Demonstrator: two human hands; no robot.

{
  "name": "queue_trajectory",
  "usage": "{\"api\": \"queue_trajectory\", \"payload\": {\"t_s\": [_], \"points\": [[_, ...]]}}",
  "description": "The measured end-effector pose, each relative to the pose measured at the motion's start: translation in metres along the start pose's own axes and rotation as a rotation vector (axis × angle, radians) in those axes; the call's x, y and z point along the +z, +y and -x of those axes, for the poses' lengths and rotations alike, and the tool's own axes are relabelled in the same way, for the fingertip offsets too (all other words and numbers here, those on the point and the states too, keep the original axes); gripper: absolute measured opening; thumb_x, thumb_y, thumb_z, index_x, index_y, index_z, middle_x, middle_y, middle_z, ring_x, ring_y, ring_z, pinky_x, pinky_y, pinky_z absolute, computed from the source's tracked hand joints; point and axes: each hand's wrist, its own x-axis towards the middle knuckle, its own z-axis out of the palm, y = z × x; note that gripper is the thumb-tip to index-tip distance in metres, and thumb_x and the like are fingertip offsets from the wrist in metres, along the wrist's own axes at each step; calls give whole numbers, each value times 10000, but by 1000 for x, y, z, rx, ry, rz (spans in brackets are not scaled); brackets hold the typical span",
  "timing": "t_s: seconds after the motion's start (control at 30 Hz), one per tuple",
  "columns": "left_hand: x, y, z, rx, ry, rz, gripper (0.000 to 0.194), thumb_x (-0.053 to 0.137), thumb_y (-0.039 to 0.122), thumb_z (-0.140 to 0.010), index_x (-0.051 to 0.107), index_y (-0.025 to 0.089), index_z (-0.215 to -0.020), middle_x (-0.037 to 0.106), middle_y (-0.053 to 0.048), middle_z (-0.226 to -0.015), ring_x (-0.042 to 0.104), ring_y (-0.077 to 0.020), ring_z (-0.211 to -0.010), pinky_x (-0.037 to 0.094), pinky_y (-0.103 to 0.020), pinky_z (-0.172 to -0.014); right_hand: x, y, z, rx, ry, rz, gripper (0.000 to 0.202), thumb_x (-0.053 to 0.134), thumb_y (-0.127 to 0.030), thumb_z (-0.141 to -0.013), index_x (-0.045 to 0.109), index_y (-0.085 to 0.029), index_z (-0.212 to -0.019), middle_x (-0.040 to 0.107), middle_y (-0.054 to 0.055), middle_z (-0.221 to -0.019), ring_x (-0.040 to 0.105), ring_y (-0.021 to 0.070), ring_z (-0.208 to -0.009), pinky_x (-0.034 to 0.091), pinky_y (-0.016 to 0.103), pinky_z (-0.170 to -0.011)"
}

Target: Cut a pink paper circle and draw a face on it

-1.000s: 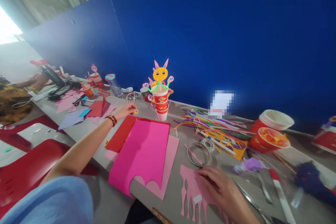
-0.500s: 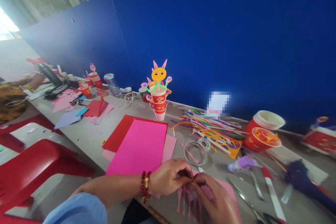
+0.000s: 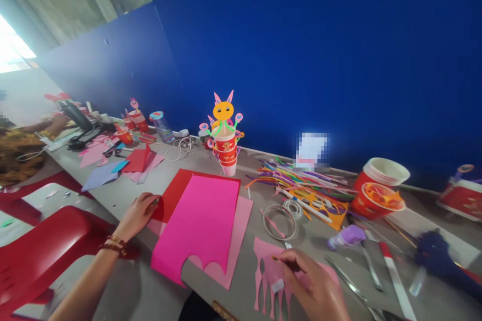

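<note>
Pink fringed paper (image 3: 262, 247): flat on the grey table (image 3: 211, 159) before me, cut into wavy strips toward my edge; a small white piece (image 3: 277, 286) lies on it.
Right hand (image 3: 309, 277): mine, held over the pink fringed paper, thumb and forefinger pinching a small orange piece (image 3: 275, 258) (its shape too small to make out).
Left hand (image 3: 138, 213): mine, a beaded bracelet (image 3: 115, 245) at the wrist; fingers bent at the left edge of the red sheet (image 3: 172, 196). Whether they pinch anything, I cannot tell.
Sheet stack: magenta sheet (image 3: 205, 215) uppermost, scalloped along its near edge, overlapping the red sheet and a pale pink sheet (image 3: 241, 218).
Paper-cup figure (image 3: 226, 146): upright behind the sheets, orange face, pink ears.
Rings: a large hoop (image 3: 265, 230), with a smaller tape roll (image 3: 295, 208) just beside it.
Right side: purple-topped bottle (image 3: 350, 235) lying down; orange scraps (image 3: 382, 196) in a red paper cup (image 3: 371, 209).
</note>
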Motion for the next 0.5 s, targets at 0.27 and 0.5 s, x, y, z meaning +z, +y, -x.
{"api": "queue_trajectory", "payload": {"t_s": [0.27,0.5], "points": [[14,-24,17,45,-57,15,351,447,423,-897,597,252,-1164,604,-68,-1134,584,-267,-1076,457,-406,-972,-5,1,-3,15,-26,34,257,465,-392,-944,660,-228,-908,716,38,-842,670,187,-758,531,252,-686],[11,-29,0,-25,-161,37,279,484,424,-865,616,222,-1005,618,-49,-1003,638,-224,-832,521,-351,-787,0,3,-1,23,-13,10,249,505,-428,-930,659,-241,-870,708,9,-789,661,169,-713,521,233,-652]]}}
